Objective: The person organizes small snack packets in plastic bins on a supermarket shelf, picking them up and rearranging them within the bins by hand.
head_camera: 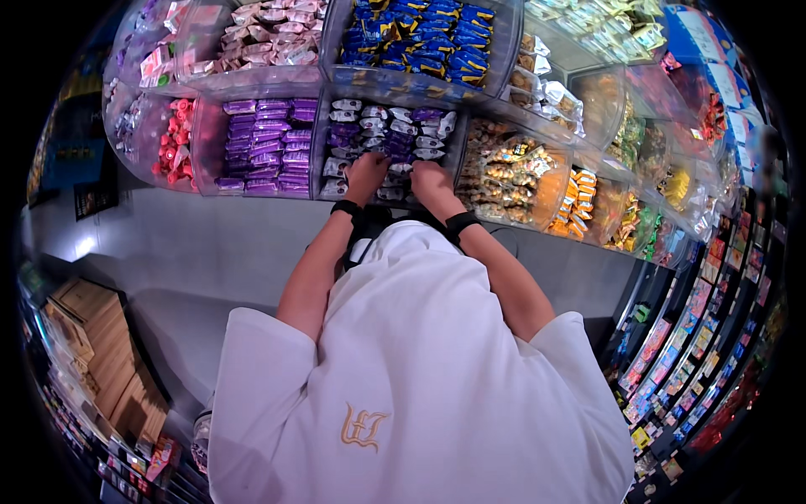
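Observation:
Both of my hands are inside a clear plastic bin (320, 135) of small wrapped sweets, laid in rows of white packets (431, 142) and purple packets (403, 128). My left hand (367, 175) is over the lower middle of the bin, fingertips down among the packets and close to a purple one. To its right, my right hand (432, 182) is near the bin's right wall, its fingers curled at the white packets. The fingertips of both hands are partly hidden, so whether either one grips a packet is unclear. A dark band circles each wrist.
Left of this bin, another holds purple bar packets (267, 146). On the right are bagged nut-like snacks (504, 170) and orange packets (576, 198). Blue packets (419, 41) fill a higher bin behind. Product shelves (686, 327) curve along the right; a wooden unit (107, 353) stands at left.

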`<state>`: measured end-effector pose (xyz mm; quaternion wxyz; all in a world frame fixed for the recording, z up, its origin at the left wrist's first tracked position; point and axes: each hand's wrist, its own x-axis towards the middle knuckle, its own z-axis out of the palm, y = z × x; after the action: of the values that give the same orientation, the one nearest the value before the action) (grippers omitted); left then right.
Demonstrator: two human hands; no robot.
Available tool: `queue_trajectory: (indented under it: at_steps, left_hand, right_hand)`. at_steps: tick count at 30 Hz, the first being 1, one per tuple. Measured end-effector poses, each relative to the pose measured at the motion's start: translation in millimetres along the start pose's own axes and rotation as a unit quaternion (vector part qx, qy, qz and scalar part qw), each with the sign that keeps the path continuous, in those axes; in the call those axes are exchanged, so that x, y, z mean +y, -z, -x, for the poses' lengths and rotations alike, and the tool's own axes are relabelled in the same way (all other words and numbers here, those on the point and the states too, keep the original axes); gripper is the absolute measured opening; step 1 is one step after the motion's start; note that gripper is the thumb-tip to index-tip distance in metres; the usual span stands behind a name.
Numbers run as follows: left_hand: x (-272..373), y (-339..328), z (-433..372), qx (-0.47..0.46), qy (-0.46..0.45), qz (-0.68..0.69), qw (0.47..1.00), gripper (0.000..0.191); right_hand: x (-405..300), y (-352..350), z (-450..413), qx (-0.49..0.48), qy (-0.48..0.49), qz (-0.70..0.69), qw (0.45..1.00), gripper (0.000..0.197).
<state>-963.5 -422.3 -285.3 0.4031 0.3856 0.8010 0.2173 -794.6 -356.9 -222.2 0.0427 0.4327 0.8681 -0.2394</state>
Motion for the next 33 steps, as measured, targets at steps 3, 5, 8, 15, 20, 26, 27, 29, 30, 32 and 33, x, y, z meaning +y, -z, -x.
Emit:
queue_trajectory:
  at_steps: [3, 5, 8, 15, 20, 26, 27, 29, 30, 32, 33]
  left_hand:
    - [-8.5, -1.8, -0.5, -0.006, 0.001, 0.075, 0.997, 0.031]
    - [-7.1, 0.4, 0.2, -0.005, 0.003, 0.123, 0.992, 0.031]
    - [6.6, 4.3, 1.5, -0.022, 0.032, 0.116, 0.992, 0.031]
    - [-5.0, 2.5, -1.8, -0.026, 0.078, 0.215, 0.973, 0.041]
    - [-2.5, 2.3, 5.7, -0.025, -0.017, 0.149, 0.988, 0.044]
    - [-4.7, -2.3, 10.3, 0.015, -0.123, -0.087, 0.989, 0.027]
    - [-3.6, -2.9, 10.2, 0.010, -0.127, -0.088, 0.988, 0.027]
    - [-2.1, -3.0, 9.4, -0.007, -0.135, -0.169, 0.976, 0.032]
    - [-5.0, -5.4, 10.8, 0.000, -0.138, -0.179, 0.974, 0.035]
    - [-7.4, -11.1, 8.5, 0.015, -0.134, -0.218, 0.967, 0.034]
    - [-2.1, -11.8, 8.7, 0.021, -0.146, -0.233, 0.961, 0.033]
  right_hand:
    - [-1.0, 1.5, -1.7, -0.021, 0.003, 0.007, 1.000, 0.013]
    - [-2.3, 0.9, -4.1, -0.041, -0.001, 0.012, 0.999, 0.016]
    - [1.3, -9.5, -8.8, -0.040, 0.010, 0.056, 0.998, 0.014]
    - [-32.6, 21.3, -35.5, -0.200, 0.017, 0.147, 0.969, 0.018]
    - [-35.7, 10.6, -37.9, -0.196, 0.002, 0.148, 0.969, 0.019]
    - [-29.0, 12.3, -29.8, -0.179, 0.003, 0.099, 0.979, 0.019]
    - [-26.3, 8.4, -26.9, -0.151, -0.004, 0.101, 0.983, 0.018]
    - [-20.2, 0.7, -14.7, -0.051, 0.020, 0.113, 0.992, 0.017]
    - [-22.2, 0.7, -10.7, -0.069, 0.039, 0.122, 0.989, 0.015]
    - [-26.3, 1.1, -5.4, -0.098, 0.070, 0.124, 0.985, 0.015]
    - [-22.3, -3.8, -3.8, -0.071, 0.080, 0.095, 0.990, 0.014]
